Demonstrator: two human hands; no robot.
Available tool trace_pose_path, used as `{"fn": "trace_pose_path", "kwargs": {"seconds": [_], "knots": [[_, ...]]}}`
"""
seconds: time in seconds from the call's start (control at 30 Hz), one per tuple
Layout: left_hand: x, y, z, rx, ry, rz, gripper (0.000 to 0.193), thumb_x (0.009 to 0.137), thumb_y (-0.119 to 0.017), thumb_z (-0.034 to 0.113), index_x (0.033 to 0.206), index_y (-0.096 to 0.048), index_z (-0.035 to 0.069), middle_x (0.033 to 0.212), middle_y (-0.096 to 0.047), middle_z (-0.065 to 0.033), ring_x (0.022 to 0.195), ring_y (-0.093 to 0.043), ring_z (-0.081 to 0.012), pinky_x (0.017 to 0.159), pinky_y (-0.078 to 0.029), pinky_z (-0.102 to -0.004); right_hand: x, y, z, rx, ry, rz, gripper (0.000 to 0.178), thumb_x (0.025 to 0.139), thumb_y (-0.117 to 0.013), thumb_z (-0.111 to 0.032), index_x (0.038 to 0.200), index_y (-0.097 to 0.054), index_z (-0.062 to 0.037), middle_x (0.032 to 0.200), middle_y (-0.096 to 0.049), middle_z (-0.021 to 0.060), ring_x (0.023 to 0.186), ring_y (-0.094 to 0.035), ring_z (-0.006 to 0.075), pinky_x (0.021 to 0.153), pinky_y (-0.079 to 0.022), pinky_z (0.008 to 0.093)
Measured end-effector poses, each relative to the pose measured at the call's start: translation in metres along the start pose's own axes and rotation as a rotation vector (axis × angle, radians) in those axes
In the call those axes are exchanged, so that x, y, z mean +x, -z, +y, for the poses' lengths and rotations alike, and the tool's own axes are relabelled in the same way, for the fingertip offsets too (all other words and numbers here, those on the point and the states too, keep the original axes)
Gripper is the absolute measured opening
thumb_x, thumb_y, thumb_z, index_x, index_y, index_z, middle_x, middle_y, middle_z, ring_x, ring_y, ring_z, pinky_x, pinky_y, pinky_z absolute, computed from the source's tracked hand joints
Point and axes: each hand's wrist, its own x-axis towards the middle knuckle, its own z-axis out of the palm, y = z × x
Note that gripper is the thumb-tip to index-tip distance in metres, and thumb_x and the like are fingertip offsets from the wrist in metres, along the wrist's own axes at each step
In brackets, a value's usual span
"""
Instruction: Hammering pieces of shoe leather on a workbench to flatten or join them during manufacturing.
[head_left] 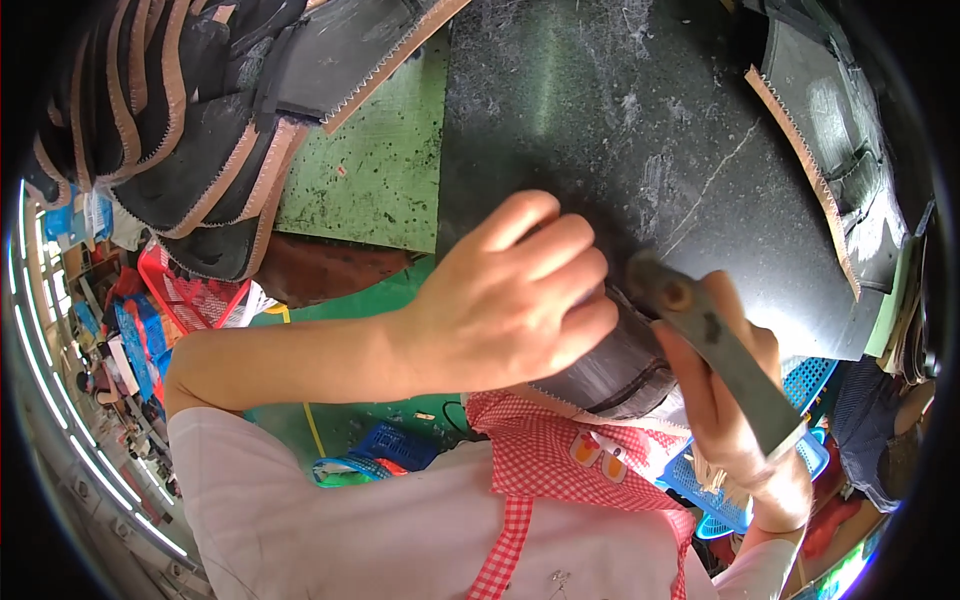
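My left hand (535,290) is curled into a fist at the near edge of the dark work slab (560,130). A black leather piece (610,370) with a brown, zigzag-stitched edge pokes out beneath its knuckles and hangs toward my lap. The left fingertips are hidden, but they seem closed on that leather. To the right, my right hand (705,400) is wrapped round a hammer, just over the leather. The grey metal hammer head (735,365) slants across this hand, slightly blurred, with the brown handle end showing in its eye.
Several similar leather pieces (200,140) overlap at the upper left, beside a speckled green board (365,150). Another leather piece (835,140) lies on the slab's right side. Blue plastic baskets (710,490) stand below right; a red basket (195,285) is at left. My checked apron (560,450) touches the leather.
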Motion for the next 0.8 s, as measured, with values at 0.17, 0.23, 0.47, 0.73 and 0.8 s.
{"fn": "trace_pose_path", "kwargs": {"seconds": [0.17, 0.23, 0.47, 0.73, 0.8], "knots": [[-0.002, -0.001, -0.018, -0.125, 0.120, 0.091, 0.033, 0.063, -0.086, 0.029, 0.090, -0.071, 0.016, 0.094, -0.059, 0.0009, 0.096, -0.056, -0.0236, 0.090, -0.041, -0.0447, -0.002, -0.012, 0.002, -0.133, 0.031, -0.096, 0.015, 0.097, -0.059, 0.000, 0.112, -0.058, 0.0022, 0.079, -0.058, 0.0182, 0.059, -0.061, 0.0345, 0.050, -0.044, 0.0361], [-0.007, 0.002, -0.017, -0.142, 0.245, 0.030, 0.036, 0.064, -0.087, 0.032, 0.092, -0.071, 0.017, 0.103, -0.057, -0.0009, 0.104, -0.053, -0.0262, 0.092, -0.039, -0.0455, 0.007, -0.001, 0.001, -0.021, 0.054, -0.071, 0.015, 0.098, -0.058, 0.000, 0.112, -0.059, 0.0018, 0.082, -0.058, 0.0180, 0.061, -0.063, 0.0353, 0.051, -0.045, 0.0367], [-0.004, 0.000, -0.013, -0.197, 0.235, 0.002, 0.034, 0.064, -0.088, 0.025, 0.087, -0.066, 0.013, 0.108, -0.058, -0.0022, 0.106, -0.052, -0.0278, 0.092, -0.041, -0.0423, 0.006, 0.002, -0.004, -0.042, 0.034, -0.151, 0.019, 0.098, -0.058, -0.002, 0.117, -0.056, 0.0022, 0.077, -0.062, 0.0182, 0.068, -0.068, 0.0373, 0.057, -0.049, 0.0396], [-0.005, 0.059, -0.043, -0.808, 0.434, 0.538, 0.006, 0.103, -0.053, 0.003, 0.098, -0.052, 0.004, 0.083, -0.066, -0.0109, 0.067, -0.057, -0.0097, 0.069, -0.049, -0.0233, -0.040, 0.063, 0.060, 0.428, -0.482, 0.617, 0.025, 0.098, -0.069, -0.024, 0.084, -0.070, -0.0036, 0.069, -0.060, -0.0008, 0.054, -0.050, 0.0063, 0.045, -0.035, 0.0258], [-0.025, 0.076, -0.057, -0.772, 0.409, 0.512, 0.009, 0.098, -0.064, 0.003, 0.101, -0.055, 0.002, 0.089, -0.067, -0.0115, 0.067, -0.060, -0.0144, 0.067, -0.053, -0.0295, -0.048, 0.091, 0.084, 0.415, -0.286, 0.906, 0.018, 0.098, -0.068, -0.023, 0.093, -0.066, -0.0057, 0.065, -0.052, -0.0041, 0.049, -0.039, 0.0016, 0.042, -0.025, 0.0205]]}}
